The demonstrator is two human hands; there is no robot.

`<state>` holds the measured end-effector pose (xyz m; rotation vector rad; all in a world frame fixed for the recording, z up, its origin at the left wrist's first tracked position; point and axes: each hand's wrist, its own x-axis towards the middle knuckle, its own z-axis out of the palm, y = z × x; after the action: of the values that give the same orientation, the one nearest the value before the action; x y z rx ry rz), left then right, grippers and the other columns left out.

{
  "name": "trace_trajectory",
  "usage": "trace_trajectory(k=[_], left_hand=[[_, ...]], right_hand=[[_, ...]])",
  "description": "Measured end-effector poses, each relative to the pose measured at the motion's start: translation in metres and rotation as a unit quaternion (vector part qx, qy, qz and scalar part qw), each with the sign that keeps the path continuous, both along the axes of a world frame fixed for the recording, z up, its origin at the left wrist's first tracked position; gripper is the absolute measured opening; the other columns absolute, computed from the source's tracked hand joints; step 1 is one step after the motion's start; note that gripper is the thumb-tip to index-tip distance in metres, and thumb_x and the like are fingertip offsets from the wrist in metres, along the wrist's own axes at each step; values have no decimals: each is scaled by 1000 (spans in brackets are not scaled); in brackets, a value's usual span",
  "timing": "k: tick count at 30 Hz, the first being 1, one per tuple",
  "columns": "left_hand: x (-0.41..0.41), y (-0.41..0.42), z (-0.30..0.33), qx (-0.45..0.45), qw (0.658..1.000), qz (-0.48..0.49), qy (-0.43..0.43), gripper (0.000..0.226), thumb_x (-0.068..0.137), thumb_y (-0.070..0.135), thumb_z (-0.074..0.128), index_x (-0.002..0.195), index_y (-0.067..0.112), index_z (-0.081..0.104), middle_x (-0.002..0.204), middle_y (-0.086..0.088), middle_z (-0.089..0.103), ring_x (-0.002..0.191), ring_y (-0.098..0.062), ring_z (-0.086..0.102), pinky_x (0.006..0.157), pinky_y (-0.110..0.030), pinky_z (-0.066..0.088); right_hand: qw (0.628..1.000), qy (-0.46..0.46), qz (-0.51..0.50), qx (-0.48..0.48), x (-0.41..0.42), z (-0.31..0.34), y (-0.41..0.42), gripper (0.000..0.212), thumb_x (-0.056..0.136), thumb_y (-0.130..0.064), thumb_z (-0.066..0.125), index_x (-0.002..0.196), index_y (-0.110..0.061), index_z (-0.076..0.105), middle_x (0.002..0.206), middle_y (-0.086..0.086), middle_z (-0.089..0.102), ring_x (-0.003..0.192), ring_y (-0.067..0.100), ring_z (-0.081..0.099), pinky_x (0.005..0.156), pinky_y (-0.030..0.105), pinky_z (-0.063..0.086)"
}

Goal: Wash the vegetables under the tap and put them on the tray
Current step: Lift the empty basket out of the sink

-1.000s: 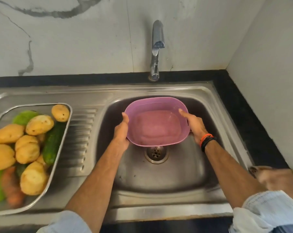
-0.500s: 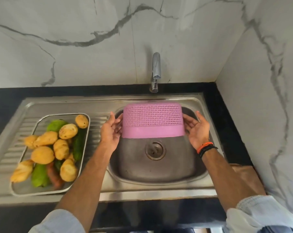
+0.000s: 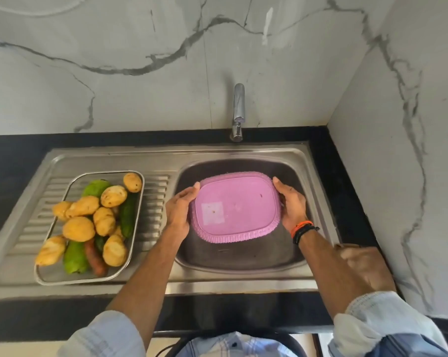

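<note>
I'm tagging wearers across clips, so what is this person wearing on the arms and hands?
Both hands are bare, with no gloves or rings visible. The left hand has nothing on its wrist. The right hand has an orange band and a black band side by side on its wrist. Both forearms are bare, with pale blue fabric sleeves pushed up near the elbows.

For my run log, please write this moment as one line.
stage: basket emptied | left hand, right hand: hold pink basket upside down over sink | vegetables: on tray | tap: off
</note>
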<state>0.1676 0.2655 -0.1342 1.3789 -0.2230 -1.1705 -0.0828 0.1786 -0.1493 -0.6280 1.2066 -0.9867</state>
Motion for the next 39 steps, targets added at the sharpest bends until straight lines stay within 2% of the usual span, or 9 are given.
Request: trace_trajectory(k=[3, 6, 11, 19, 22, 25, 30, 35, 39], left_hand=[[-3, -2, 12, -24, 999, -20, -8, 33, 74, 19, 81, 101, 3, 72, 85, -3, 75, 79, -20, 69, 72, -31, 61], [3, -5, 25, -81, 996, -32, -10, 38, 68, 19, 81, 102, 4, 69, 80, 1, 75, 73, -14, 70, 65, -27, 59], [-7, 2, 20, -34, 998, -24, -49, 46, 76, 18, 81, 112, -7, 67, 85, -6, 74, 70, -16, 71, 64, -27, 59], [-5, 5, 30, -100, 981, -100, -133, 55, 68, 38, 87, 119, 23, 71, 117, -4, 72, 106, -22, 70, 87, -39, 59], [-22, 17, 14, -25, 987, -92, -129, 85, 56, 50, 93, 129, 18, 63, 115, -2, 73, 104, -22, 71, 95, -47, 56], [-30, 26, 6, -14, 990, -82, -116, 69, 60, 38, 94, 120, 15, 68, 110, -5, 75, 103, -25, 71, 96, -49, 55], [-30, 24, 19, -75, 982, 16, -175, 62, 61, 35, 94, 114, 18, 68, 106, 1, 75, 94, -15, 73, 80, -30, 60], [-36, 30, -5, 66, 990, -41, -114, 62, 55, 40, 94, 102, 7, 73, 99, -10, 77, 97, -30, 73, 91, -50, 57], [-32, 28, 0, 26, 986, -45, -157, 70, 50, 42, 94, 109, 11, 73, 102, -7, 77, 96, -26, 73, 87, -43, 59]], right_hand=[[999, -23, -10, -32, -3, 3, -2, 55, 72, -30, 88, 111, 2, 65, 98, 9, 70, 87, 21, 64, 74, 32, 54], [997, -44, 5, -70, -13, 9, -6, 87, 63, -38, 91, 129, 6, 54, 110, 12, 69, 93, 20, 68, 79, 33, 55], [990, 41, 123, -52, -11, 7, 7, 77, 54, -40, 93, 116, -4, 64, 116, 15, 71, 97, 26, 70, 84, 38, 57], [997, -4, 22, -80, -7, 24, 12, 58, 61, -22, 93, 111, -5, 69, 110, 10, 73, 97, 24, 71, 86, 38, 58], [996, 48, 39, -58, 0, 17, 17, 60, 60, -31, 94, 110, -10, 68, 112, 8, 73, 99, 25, 71, 84, 39, 59], [992, 61, 90, -64, -7, 16, 16, 52, 68, -27, 90, 111, -10, 68, 116, 11, 71, 101, 26, 69, 86, 38, 59], [981, 22, 102, -165, -19, 26, 9, 53, 74, -25, 86, 122, -13, 65, 119, 5, 70, 109, 19, 67, 94, 33, 55], [990, 35, 136, -29, -19, -3, 19, 66, 59, -30, 93, 113, -2, 68, 113, 16, 72, 103, 32, 69, 97, 48, 53], [990, 12, 129, -54, -24, 2, 13, 46, 74, -15, 84, 116, -5, 67, 117, 14, 71, 98, 23, 69, 91, 41, 56]])
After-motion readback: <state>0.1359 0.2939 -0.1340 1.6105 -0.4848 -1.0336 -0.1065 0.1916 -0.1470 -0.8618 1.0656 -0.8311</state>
